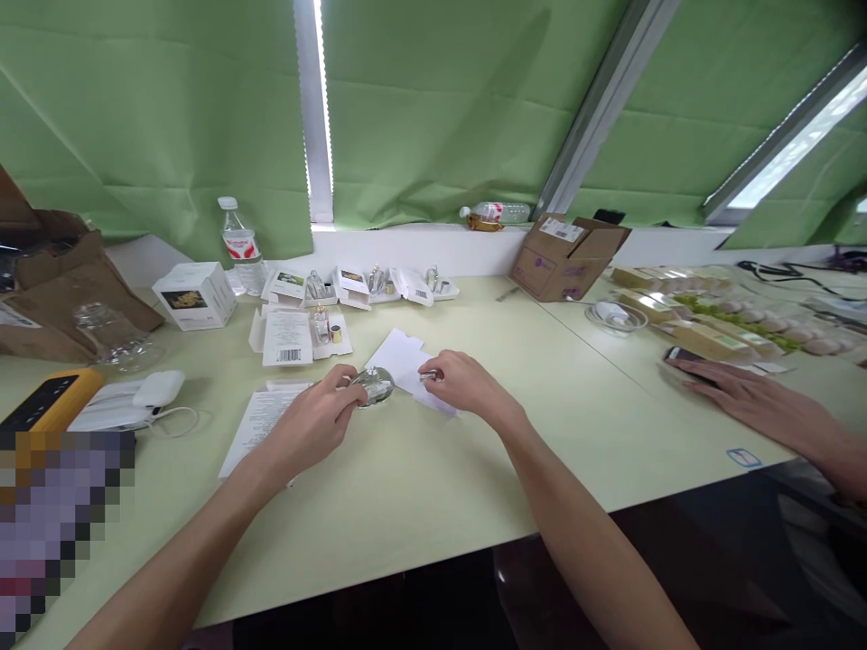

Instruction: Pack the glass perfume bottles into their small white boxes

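Observation:
My left hand (317,421) is closed around a small clear glass bottle (375,385), held just above the pale green table (420,487). My right hand (459,383) is closed in a pinch on a small silvery piece (427,376), just right of the bottle. Under both lies an unfolded white carton (401,355). A printed leaflet (257,424) lies beneath my left wrist.
Opened white cartons with small bottles (318,325) line the back, beside a white box (194,295), a water bottle (239,246) and a glass jar (112,336). A cardboard box (567,255) stands to the right. Another person's hand (738,393) rests on a phone (684,358) at far right.

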Demonstrator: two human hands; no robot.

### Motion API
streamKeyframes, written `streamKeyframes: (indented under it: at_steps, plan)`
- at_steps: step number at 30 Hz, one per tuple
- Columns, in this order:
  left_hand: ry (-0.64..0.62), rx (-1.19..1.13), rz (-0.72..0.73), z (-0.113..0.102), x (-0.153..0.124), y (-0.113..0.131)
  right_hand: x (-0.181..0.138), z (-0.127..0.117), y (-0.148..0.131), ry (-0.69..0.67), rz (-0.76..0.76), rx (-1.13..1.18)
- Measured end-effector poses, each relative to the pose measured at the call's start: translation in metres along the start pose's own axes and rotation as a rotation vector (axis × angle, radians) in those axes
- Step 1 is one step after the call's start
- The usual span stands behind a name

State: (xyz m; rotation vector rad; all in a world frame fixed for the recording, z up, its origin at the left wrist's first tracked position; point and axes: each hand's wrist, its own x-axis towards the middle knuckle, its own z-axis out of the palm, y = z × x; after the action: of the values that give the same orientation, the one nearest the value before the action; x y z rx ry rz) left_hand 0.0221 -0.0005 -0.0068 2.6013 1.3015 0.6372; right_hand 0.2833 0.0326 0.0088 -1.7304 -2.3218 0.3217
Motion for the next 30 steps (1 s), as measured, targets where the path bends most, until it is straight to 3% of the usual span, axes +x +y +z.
streamKeyframes:
  at_steps: [16, 30]
  plan:
    - [-0.006, -0.013, -0.004, -0.004, 0.000, -0.006, 0.003, 0.008, -0.008, 0.072, -0.027, -0.020]
    - [0.036, -0.046, -0.067, -0.009, 0.001, -0.004, 0.005, 0.004, 0.002, 0.121, 0.101, -0.102]
